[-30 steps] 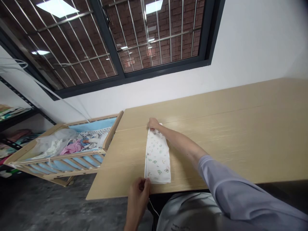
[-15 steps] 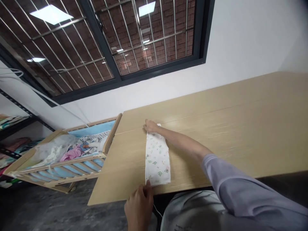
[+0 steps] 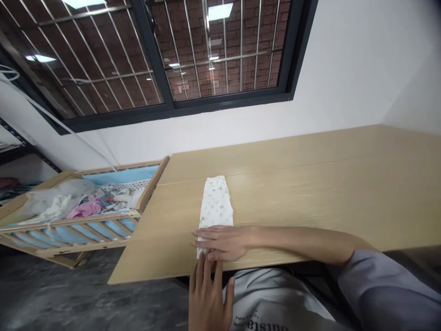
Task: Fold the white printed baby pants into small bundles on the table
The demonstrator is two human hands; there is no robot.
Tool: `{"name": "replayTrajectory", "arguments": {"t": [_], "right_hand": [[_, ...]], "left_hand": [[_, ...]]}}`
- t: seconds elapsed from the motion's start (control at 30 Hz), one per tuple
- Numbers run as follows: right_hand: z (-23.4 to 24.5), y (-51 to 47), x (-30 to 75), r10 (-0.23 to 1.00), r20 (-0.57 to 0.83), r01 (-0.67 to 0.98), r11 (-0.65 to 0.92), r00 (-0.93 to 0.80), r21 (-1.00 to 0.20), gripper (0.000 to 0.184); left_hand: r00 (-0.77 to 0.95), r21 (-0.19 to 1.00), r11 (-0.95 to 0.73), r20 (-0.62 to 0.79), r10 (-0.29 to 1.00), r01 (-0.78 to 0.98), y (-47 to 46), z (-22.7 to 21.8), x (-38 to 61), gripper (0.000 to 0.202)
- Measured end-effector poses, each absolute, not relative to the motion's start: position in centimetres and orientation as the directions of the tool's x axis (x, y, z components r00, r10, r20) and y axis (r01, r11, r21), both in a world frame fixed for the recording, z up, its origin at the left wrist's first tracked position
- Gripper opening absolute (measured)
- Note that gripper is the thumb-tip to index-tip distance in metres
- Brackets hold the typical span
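A long folded strip of white cloth [image 3: 216, 207] with a small green print lies on the light wood table [image 3: 310, 197], running away from me. My right hand [image 3: 222, 242] lies flat across the near end of the strip, with a lavender sleeve on the forearm. My left hand [image 3: 207, 294] hangs just below the table's near edge with its fingers spread. Its fingertips are close to the cloth's near end and hold nothing. Part of the strip's near end is hidden under my right hand.
To the left of the table stands a wooden baby cot [image 3: 82, 219] with blue padding, holding a pink garment [image 3: 86, 209] and white netting. Shelves with folded fabric stand at far left. A concrete floor lies below, and my own pale shirt shows under the table edge.
My right hand has moved from the far end of the strip to its near end and lies flat there. My left hand has let go of the cloth and opened.
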State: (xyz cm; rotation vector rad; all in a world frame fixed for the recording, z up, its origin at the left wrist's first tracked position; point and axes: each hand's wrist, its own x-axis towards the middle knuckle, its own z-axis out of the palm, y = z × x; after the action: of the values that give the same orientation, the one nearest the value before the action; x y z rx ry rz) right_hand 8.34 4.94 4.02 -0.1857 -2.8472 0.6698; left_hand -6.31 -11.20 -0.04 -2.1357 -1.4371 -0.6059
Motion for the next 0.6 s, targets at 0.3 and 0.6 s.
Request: {"name": "replayTrajectory", "arguments": {"t": [0.3,0.6], "right_hand": [[1.5,13.3,8.2,0.305,0.065,0.256,0.882,-0.950,-0.396,0.067],[1.1,26.6,8.9,0.597,0.035,0.545,0.753,-0.801,-0.368,0.071]], "left_hand": [[0.310,-0.144,-0.281,0.596,0.741,0.949,-11.0,-0.9,-6.3,0.048],[0.297,-0.095,-0.297,0.560,0.773,0.950,-11.2,-0.5,-6.4,0.048]]}}
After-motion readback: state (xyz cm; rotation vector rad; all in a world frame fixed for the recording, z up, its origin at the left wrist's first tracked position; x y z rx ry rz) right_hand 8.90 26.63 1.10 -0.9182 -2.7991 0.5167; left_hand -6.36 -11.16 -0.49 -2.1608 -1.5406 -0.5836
